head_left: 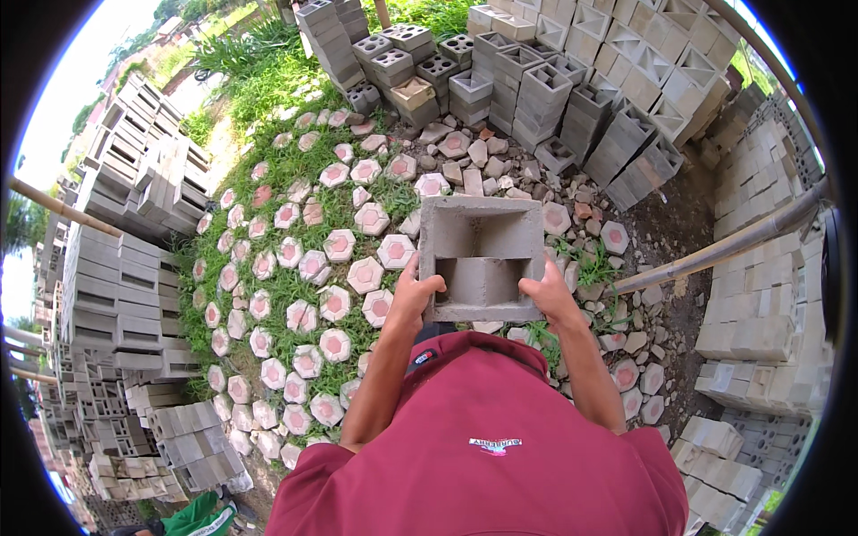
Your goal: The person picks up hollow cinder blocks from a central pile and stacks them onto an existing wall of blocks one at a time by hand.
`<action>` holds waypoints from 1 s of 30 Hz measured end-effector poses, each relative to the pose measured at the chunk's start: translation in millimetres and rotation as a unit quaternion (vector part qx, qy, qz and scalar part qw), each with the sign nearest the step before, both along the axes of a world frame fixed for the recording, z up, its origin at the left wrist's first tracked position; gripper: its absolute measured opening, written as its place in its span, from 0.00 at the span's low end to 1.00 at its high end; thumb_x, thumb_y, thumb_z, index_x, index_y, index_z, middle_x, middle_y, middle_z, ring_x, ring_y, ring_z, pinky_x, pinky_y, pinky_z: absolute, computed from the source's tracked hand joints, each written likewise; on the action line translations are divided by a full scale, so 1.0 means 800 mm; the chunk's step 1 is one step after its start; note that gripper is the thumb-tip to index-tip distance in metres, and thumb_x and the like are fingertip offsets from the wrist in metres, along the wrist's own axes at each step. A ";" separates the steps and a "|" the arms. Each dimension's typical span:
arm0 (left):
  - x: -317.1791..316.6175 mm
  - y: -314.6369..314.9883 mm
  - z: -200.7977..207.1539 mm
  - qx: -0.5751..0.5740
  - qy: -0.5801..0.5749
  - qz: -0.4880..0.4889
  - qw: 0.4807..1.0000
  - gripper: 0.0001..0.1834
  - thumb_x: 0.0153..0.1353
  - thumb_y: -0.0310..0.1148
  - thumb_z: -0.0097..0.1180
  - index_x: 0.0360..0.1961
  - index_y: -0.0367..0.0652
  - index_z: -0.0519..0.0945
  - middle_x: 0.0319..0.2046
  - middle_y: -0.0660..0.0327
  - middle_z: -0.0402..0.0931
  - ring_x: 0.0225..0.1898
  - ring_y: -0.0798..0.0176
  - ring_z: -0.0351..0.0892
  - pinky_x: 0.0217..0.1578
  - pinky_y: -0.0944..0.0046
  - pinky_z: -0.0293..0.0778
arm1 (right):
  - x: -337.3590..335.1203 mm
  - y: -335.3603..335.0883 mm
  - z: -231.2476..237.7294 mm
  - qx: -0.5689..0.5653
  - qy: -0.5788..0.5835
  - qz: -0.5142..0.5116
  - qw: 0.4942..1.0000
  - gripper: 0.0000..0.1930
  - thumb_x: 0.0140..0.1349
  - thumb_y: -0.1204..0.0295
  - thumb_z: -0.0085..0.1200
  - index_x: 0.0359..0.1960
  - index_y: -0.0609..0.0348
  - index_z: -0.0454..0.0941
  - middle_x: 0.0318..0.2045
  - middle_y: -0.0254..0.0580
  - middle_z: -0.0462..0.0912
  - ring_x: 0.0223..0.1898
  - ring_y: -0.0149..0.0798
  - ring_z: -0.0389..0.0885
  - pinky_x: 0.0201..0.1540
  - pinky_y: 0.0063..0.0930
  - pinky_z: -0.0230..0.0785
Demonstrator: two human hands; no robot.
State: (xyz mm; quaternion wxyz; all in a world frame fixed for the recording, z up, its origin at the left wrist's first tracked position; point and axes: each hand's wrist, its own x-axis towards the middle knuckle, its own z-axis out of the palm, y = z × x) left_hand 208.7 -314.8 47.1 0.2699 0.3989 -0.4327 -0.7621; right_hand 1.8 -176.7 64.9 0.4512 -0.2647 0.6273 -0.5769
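A grey concrete block (483,215) is held up in front of my chest, its open face toward me. Inside it is a hollow with a curved cross-piece (483,279). My left hand (416,293) grips the block's left side, thumb hooked over the rim. On the opposite side my right hand (552,290) holds it the same way, thumb on the edge. The fingers behind the block are mostly hidden. Below the block, the ground shows hexagonal pavers and broken stone.
Hexagonal pavers (340,246) with pinkish centres lie spread in grass. Rubble (500,170) covers the ground ahead. Stacked concrete blocks stand at the far side (536,89), left (121,290) and right (751,277). A wooden pole (706,255) slants in at right. Someone in green clothing (201,516) is at lower left.
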 end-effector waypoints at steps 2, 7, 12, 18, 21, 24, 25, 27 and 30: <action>-0.045 -0.052 -0.005 -0.013 -0.030 -0.010 0.999 0.32 0.43 0.19 0.51 0.55 0.35 0.71 0.36 0.60 0.76 0.33 0.66 0.73 0.36 0.68 0.70 | -0.034 -0.041 -0.010 0.003 0.004 -0.019 1.000 0.35 0.46 0.82 0.50 0.62 0.68 0.61 0.52 0.44 0.74 0.53 0.36 0.72 0.58 0.27 0.63; -0.150 -0.199 -0.031 0.007 -0.022 -0.123 0.992 0.35 0.45 0.19 0.52 0.61 0.37 0.67 0.33 0.64 0.74 0.29 0.72 0.68 0.31 0.72 0.66 | -0.117 -0.150 -0.055 -0.007 -0.014 -0.085 0.996 0.33 0.46 0.83 0.49 0.60 0.69 0.62 0.49 0.42 0.75 0.51 0.36 0.73 0.56 0.28 0.65; -0.232 -0.306 -0.019 0.021 -0.072 -0.184 0.980 0.38 0.45 0.18 0.52 0.63 0.37 0.64 0.33 0.64 0.74 0.28 0.72 0.69 0.29 0.72 0.66 | -0.172 -0.229 -0.070 0.011 -0.022 -0.142 0.990 0.35 0.47 0.82 0.48 0.63 0.69 0.60 0.54 0.44 0.72 0.56 0.37 0.69 0.61 0.28 0.59; -0.331 -0.391 -0.066 0.069 -0.130 -0.262 0.954 0.40 0.45 0.16 0.53 0.65 0.35 0.63 0.38 0.62 0.75 0.30 0.71 0.70 0.32 0.71 0.67 | -0.226 -0.275 -0.112 0.074 -0.073 -0.197 0.975 0.33 0.49 0.83 0.49 0.63 0.65 0.60 0.50 0.40 0.73 0.49 0.33 0.72 0.52 0.27 0.65; -0.401 -0.428 -0.110 0.078 -0.175 -0.274 0.942 0.44 0.45 0.16 0.52 0.69 0.33 0.57 0.42 0.59 0.75 0.35 0.67 0.72 0.36 0.69 0.70 | -0.298 -0.311 -0.152 0.106 -0.098 -0.200 0.969 0.32 0.50 0.82 0.49 0.62 0.64 0.62 0.47 0.39 0.75 0.46 0.32 0.75 0.48 0.27 0.70; -0.480 -0.466 -0.153 0.083 -0.184 -0.313 0.928 0.46 0.45 0.16 0.51 0.70 0.35 0.54 0.45 0.57 0.75 0.39 0.65 0.73 0.40 0.67 0.70 | -0.377 -0.341 -0.189 0.149 -0.133 -0.169 0.965 0.35 0.50 0.81 0.51 0.65 0.64 0.58 0.51 0.44 0.74 0.51 0.35 0.73 0.53 0.29 0.67; -0.500 -0.473 -0.177 0.083 -0.205 -0.298 0.928 0.47 0.45 0.16 0.51 0.71 0.38 0.54 0.47 0.57 0.75 0.41 0.64 0.73 0.42 0.67 0.70 | -0.401 -0.351 -0.197 0.158 -0.162 -0.140 0.964 0.39 0.50 0.80 0.53 0.68 0.64 0.54 0.55 0.48 0.73 0.55 0.39 0.72 0.59 0.32 0.64; -0.562 -0.482 -0.223 0.077 -0.188 -0.303 0.931 0.47 0.45 0.16 0.50 0.71 0.40 0.54 0.46 0.57 0.75 0.40 0.64 0.74 0.42 0.67 0.71 | -0.460 -0.356 -0.263 0.199 -0.115 -0.129 0.965 0.39 0.50 0.78 0.53 0.67 0.64 0.54 0.56 0.50 0.73 0.56 0.41 0.73 0.59 0.32 0.65; -0.615 -0.485 -0.310 0.096 -0.214 -0.287 0.929 0.45 0.44 0.16 0.50 0.70 0.40 0.58 0.43 0.59 0.75 0.33 0.67 0.72 0.36 0.68 0.70 | -0.513 -0.366 -0.345 0.245 -0.085 -0.132 0.957 0.38 0.50 0.74 0.56 0.66 0.64 0.57 0.57 0.54 0.73 0.56 0.43 0.74 0.58 0.32 0.66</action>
